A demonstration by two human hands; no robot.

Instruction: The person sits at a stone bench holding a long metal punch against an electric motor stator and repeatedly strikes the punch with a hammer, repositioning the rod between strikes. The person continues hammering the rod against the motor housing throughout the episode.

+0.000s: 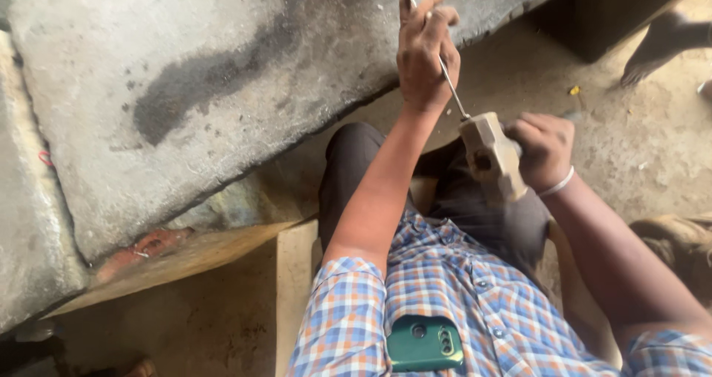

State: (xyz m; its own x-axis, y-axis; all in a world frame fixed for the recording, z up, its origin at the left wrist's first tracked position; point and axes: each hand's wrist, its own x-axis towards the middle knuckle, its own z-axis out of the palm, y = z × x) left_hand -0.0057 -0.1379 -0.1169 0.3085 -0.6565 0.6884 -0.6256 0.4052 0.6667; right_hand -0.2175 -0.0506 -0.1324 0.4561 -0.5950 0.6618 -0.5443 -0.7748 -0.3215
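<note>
Against the grey stone slab (222, 87), left hand (424, 54) pinches a thin metal chisel (451, 84) while right hand (545, 148) is wrapped around a blocky mallet (491, 156) touching its end.

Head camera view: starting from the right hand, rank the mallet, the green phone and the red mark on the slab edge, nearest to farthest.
From the right hand:
1. Mallet, held in it.
2. Green phone, in the shirt pocket, bottom centre.
3. Red mark, lower left on the slab edge.
</note>
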